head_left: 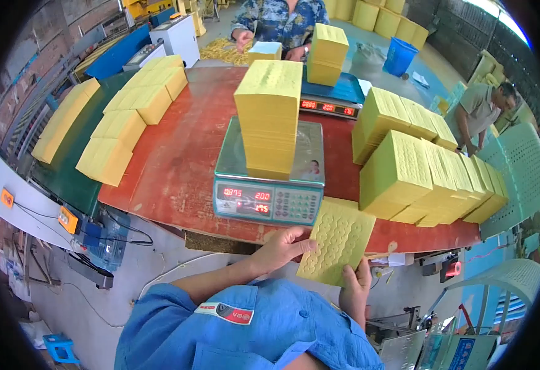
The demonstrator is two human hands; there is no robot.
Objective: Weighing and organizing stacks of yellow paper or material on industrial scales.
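Observation:
Between my two hands, in front of my chest at the table's near edge, is a thin sheaf of yellow paper sheets (336,240) with rows of ring-shaped cuts. My left hand (284,248) grips its left edge, thumb on top. My right hand (356,282) pinches the lower right corner; its fingers underneath are hidden. Just beyond the sheaf stands a digital scale (310,151) with a lit red display. A tall stack of yellow paper (269,123) rests upright on its platform, touched by neither hand.
The red table (171,166) holds several yellow paper stacks (399,176) at the right. More line the green conveyor (100,179) at the left. Opposite, a person's hands (243,41) are near a second scale (351,92). Another person (477,111) bends beside a green chair (517,166).

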